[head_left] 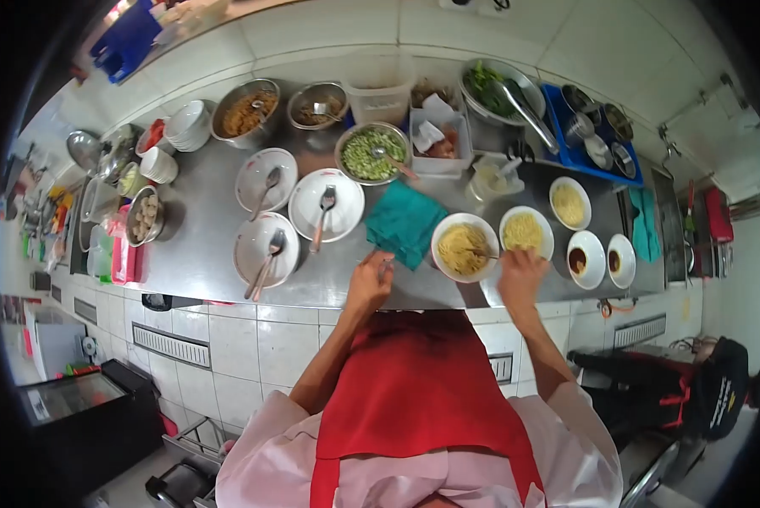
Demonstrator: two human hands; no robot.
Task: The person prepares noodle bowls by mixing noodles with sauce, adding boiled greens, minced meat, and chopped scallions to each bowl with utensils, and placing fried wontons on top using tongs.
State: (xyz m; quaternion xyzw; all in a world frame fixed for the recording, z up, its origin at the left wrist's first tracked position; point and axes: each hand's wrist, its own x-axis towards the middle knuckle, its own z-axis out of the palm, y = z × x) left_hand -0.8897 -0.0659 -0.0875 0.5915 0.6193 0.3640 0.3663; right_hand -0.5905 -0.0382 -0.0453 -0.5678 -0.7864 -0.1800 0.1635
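My left hand (370,281) is at the table's front edge by the lower corner of a folded green cloth (405,222), fingers loosely curled and apart, nothing visible in them. My right hand (522,278) is closed at the near rim of a white bowl of noodles (525,232). A thin utensil (487,254) runs from the noodle bowl (463,243) on its left to my right fingers, which seem to grip its end. Behind them stands a third noodle bowl (570,205). Two small bowls with dark sauce (585,261) (621,259) are further right.
White plates with spoons (327,206) lie left on the steel table (185,254). Along the back are a bowl of chopped greens (371,154), metal bowls (246,116), plastic tubs (441,142) and a blue tray (596,165). A person in black (702,389) is at the lower right.
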